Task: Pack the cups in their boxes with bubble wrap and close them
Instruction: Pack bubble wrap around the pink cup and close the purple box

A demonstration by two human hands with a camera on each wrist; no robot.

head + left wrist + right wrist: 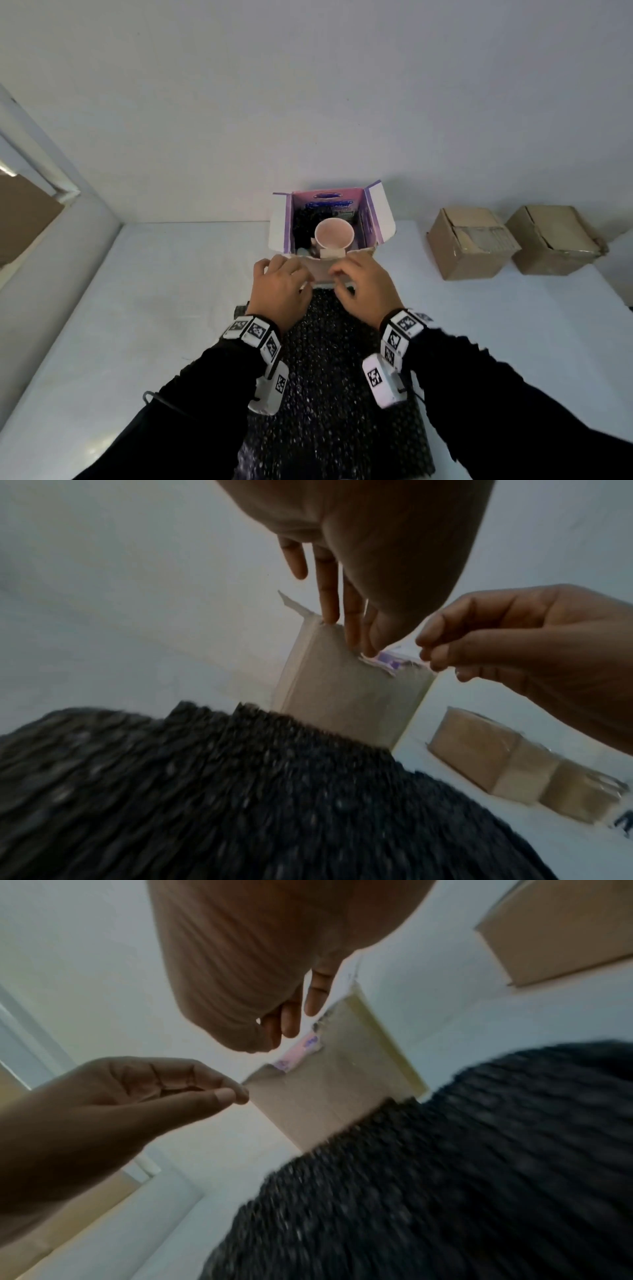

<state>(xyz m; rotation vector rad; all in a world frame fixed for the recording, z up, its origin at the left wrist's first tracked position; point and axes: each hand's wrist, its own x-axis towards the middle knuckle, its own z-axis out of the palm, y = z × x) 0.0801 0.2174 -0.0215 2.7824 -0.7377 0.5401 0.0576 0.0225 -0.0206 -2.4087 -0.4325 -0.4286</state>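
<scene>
Item: my left hand (279,291) and right hand (364,286), fingers curled, each pinching the near flap (320,270) of the purple box (373,219). Just beyond my fingertips the box stands open-topped, the pink cup (334,234) upright inside, mouth up. Under my wrists black bubble wrap (329,377) runs lengthwise toward me; two brown cartons (472,243) sit well right of my right hand.

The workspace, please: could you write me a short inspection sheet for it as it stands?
Surface: white table.
Job's things: pink cup upright in the open purple box; black bubble wrap lies in front of it.
Clutter: two shut brown boxes to the right.
Grippers: left hand and right hand at the box's near flap; grip unclear.
Cables: thin black cable by the left sleeve.
Surroundings: plain wall.
</scene>
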